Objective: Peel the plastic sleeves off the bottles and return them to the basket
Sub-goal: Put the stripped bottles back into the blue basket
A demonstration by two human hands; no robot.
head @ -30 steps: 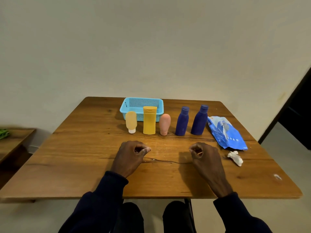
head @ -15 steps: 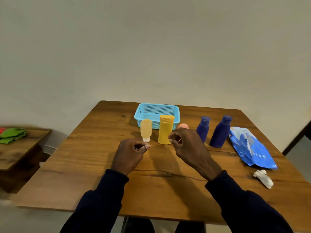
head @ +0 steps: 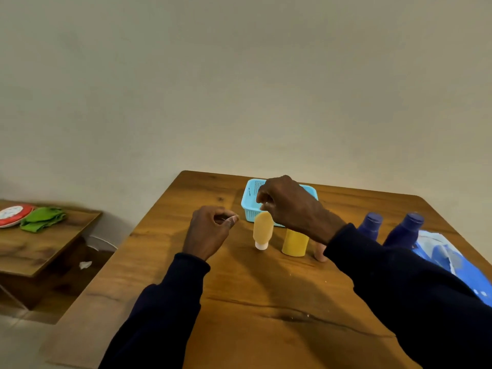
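Right hand [head: 290, 206] above tan bottle [head: 263, 230], grasp unclear, hides yellow bottle [head: 295, 242] top; left hand [head: 210, 230] clenched.

One head-worn camera is looking forward and down, close over the bench [head: 253, 302], facing the far wall [head: 239, 75].

Grained wooden table [head: 266, 302]; perforated plastic basket [head: 246, 206]; matt bottles; glossy crinkled blue pouch [head: 452, 265].

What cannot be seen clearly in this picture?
Head view:
- pink bottle: mostly behind the right sleeve.
- yellow bottle: top behind the right hand.
- blue basket: inside partly covered by that hand.
- blue pouch: cut by the right edge.
- right hand's grip: unclear if holding anything.
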